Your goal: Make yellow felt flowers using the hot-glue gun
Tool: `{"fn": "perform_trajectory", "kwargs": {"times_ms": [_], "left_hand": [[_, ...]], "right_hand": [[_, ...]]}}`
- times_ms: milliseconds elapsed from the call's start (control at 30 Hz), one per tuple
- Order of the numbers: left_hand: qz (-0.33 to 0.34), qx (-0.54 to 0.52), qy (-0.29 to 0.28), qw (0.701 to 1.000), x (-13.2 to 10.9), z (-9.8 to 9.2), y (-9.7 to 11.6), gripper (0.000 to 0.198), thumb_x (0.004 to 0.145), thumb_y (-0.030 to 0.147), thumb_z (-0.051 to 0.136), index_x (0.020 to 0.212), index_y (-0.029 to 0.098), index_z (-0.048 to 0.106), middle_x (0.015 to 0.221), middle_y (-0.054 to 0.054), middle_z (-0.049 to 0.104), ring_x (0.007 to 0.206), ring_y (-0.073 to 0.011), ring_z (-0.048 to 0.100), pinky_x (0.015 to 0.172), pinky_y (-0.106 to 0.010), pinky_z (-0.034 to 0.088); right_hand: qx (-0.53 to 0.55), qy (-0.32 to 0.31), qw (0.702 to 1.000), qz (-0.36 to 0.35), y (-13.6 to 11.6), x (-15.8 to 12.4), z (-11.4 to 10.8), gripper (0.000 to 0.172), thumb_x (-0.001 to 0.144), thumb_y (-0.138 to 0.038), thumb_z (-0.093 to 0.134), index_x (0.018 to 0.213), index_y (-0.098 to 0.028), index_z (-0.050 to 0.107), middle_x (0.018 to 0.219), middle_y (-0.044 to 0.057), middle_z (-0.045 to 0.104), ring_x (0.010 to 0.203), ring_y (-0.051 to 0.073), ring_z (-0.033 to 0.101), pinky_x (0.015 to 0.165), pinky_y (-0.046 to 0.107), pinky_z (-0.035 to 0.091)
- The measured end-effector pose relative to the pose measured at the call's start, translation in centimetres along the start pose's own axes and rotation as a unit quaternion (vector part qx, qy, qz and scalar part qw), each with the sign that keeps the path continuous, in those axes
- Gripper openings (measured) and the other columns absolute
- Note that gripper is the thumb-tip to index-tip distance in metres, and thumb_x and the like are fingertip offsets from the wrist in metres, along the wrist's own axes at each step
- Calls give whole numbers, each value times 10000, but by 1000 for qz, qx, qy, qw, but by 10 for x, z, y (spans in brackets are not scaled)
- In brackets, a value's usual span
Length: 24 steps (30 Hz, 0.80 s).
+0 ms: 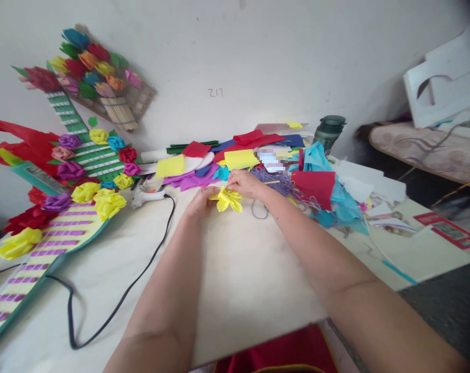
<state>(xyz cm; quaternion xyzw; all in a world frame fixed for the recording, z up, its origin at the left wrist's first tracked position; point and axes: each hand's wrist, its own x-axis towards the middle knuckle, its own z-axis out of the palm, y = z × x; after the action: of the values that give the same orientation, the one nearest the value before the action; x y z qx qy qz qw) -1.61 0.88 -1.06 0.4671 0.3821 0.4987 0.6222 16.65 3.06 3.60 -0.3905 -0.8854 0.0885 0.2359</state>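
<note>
A crumpled yellow paper flower lies on the pale board in front of me, and both hands are closed on it. My left hand pinches its left side, fingers curled. My right hand grips its top from the right, fingers pressed together. A thin wooden stick pokes out to the right just beyond my right hand. Behind the hands lies a heap of coloured paper sheets, with purple thread tangled beside it.
A white glue gun lies left of my hands, its black cord running across the board. Decorated panels with paper flowers stand at the left. A dark green bottle stands behind the paper heap. A bed is at the right.
</note>
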Motion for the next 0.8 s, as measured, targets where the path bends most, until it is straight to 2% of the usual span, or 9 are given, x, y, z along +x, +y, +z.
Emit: {"fn": "perform_trajectory", "kwargs": {"times_ms": [300,500,633,800], "left_hand": [[-8,-9,-37,999,-1,-2,2,156,582,296,696,639,159,649,642,-63,677,752,-269,687,632,-335,515],[-7,-15,-35,999,-1,-2,2,165,584,281,698,665,154,630,631,-50,659,737,-240,683,606,-298,507],[0,-3,-23,1000,-3,1,4,212,531,262,747,663,146,629,657,-40,668,715,-210,678,583,-260,485],[1,-1,-17,1000,-6,3,7,196,519,242,735,655,139,641,670,-61,686,727,-227,685,593,-276,492]], "right_hand": [[-12,11,1000,0,0,0,0,170,874,-186,622,864,-171,792,1028,89,693,917,172,631,825,269,457],[-30,5,999,12,-6,-2,-4,186,887,-213,608,901,-186,792,1080,77,678,939,171,629,799,266,446],[-38,3,999,26,-9,-4,-6,188,884,-203,602,913,-188,787,1122,75,677,956,178,631,777,274,436],[-55,0,998,39,-14,-5,-9,183,887,-210,597,903,-192,778,1154,65,679,980,179,630,747,276,416]]}}
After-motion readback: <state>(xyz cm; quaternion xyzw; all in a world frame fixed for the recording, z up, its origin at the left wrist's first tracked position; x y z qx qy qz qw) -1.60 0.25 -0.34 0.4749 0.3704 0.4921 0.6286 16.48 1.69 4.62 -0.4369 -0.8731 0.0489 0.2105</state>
